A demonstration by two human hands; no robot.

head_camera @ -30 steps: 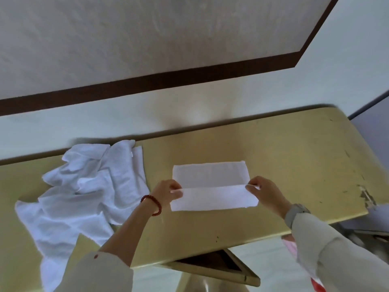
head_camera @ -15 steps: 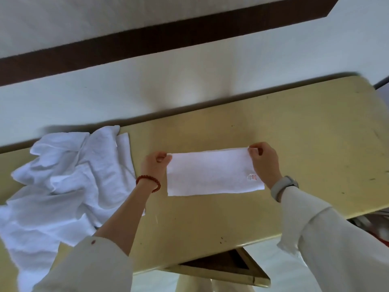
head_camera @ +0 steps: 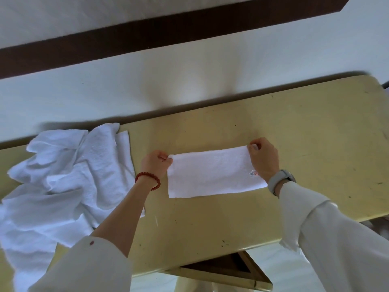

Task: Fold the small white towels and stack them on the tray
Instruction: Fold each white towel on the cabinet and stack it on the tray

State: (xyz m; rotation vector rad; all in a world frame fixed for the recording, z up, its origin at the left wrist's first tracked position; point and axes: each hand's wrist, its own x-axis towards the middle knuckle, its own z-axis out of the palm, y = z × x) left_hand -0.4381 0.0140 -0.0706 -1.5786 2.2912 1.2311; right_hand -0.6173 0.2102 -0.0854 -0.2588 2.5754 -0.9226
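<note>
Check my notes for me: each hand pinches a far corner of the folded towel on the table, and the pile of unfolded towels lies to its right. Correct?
One slip: the pile lies to the left of the folded towel, as the head view shows. The rest holds: the left hand and right hand each pinch a far corner on the table.

sleeves (head_camera: 347, 239): white | left bracelet (head_camera: 148, 179): red beads | right watch (head_camera: 281, 181): grey

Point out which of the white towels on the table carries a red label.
It is the folded towel held flat between both hands; its red label sits beside the right hand. The crumpled towels, heaped at the left, show none.
</note>
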